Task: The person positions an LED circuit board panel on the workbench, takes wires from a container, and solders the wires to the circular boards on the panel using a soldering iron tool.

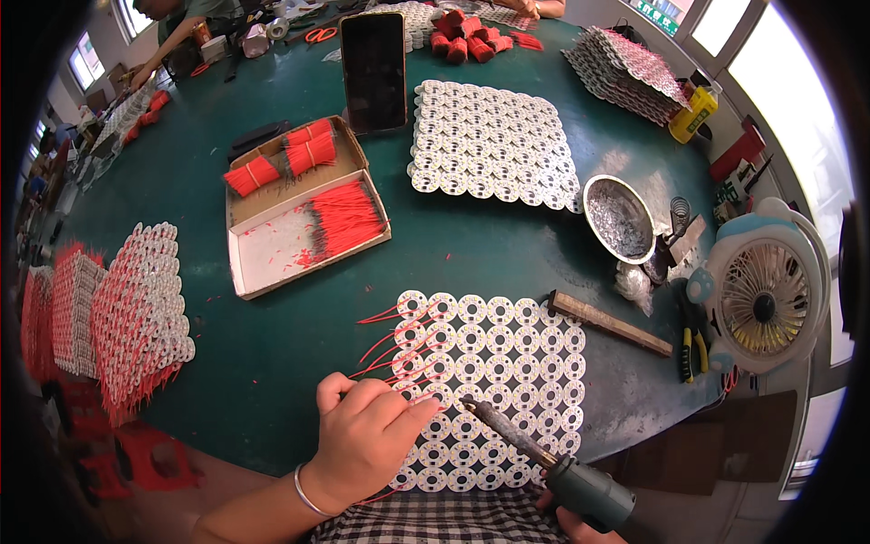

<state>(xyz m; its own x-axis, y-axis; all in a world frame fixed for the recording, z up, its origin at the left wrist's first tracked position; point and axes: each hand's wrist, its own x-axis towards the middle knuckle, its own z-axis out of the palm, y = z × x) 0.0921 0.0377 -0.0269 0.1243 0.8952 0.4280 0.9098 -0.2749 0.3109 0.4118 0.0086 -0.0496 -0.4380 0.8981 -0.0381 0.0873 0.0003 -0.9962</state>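
Checked cloth across my lap [444, 521], lowest in view, just under the near edge of the panel.

Item: panel of round white circuit discs [507, 363], lying flat on the green table [272, 363], directly before me. Red wire leads [390, 340] already stick out from its left columns.

Item: my left hand [362, 435], fingers curled narrow, fingertips pressed onto a disc at the panel's lower left; whether a wire is pinched under them I cannot tell.

Item: soldering iron [535, 453], grey handle gripped in my right hand [580, 528], of which only the fingers show. Tip sits on the panel just beside my left fingertips.

Hazards, as I judge them: the hot tip so near my fingers could burn them if either hand slips; a lead not held still could set crooked or bridge to a neighbouring pad.

Item: cardboard box of cut red wires [308, 222], well apart, beyond the panel.

Item: metal bowl of solder dross [618, 218] and a small fan [766, 290], to the right.
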